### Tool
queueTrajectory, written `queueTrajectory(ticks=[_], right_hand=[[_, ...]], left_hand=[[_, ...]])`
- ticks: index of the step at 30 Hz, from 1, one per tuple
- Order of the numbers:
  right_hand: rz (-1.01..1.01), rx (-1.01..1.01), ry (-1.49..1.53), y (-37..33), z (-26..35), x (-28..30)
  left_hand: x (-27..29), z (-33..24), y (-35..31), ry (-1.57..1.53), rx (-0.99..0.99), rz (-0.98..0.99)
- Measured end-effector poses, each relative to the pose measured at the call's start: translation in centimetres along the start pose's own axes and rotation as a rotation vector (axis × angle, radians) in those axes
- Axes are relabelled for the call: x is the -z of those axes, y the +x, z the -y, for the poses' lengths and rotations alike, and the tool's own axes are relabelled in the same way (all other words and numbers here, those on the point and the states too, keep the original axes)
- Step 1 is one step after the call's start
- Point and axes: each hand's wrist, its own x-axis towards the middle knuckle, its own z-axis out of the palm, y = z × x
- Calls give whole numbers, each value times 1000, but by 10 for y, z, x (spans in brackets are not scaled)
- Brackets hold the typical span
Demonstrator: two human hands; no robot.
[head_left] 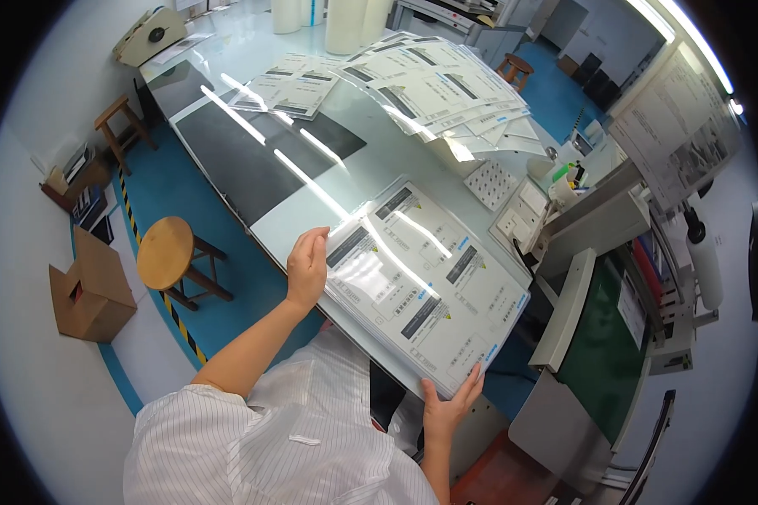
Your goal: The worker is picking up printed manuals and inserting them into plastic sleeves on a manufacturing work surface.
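Note:
A stack of glossy printed label sheets lies at the near edge of the table, turned at an angle. Each sheet carries several dark header blocks, small diagrams and blue marks. Upright against the left edge of the stack is my left hand, its fingers pressed together along the sheets. At the near right corner, my right hand grips the stack, thumb on the near edge and fingers on the right side. Light glare covers part of the top sheet. The undersides of both hands' grips are hidden.
A large fanned pile of similar sheets covers the far right of the table, with a smaller pile left of it. A black mat lies on the glass top. At right stands a machine with a green bed; a wooden stool is at left.

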Motion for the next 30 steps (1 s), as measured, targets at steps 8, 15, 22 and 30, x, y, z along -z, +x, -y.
queueTrajectory(ticks=[8,15,22,30], right_hand=[[-53,-64,-95,2,1,10],[-58,-51,-132,-3,-5,9],[-56,14,-83,-6,-13,7],[-41,-6,-76,-6,-11,7]], left_hand=[[14,22,26,128,-126,268],[9,32,45,212,-86,487],[-35,42,85,358,-189,530],[-45,47,84,451,-325,392]])
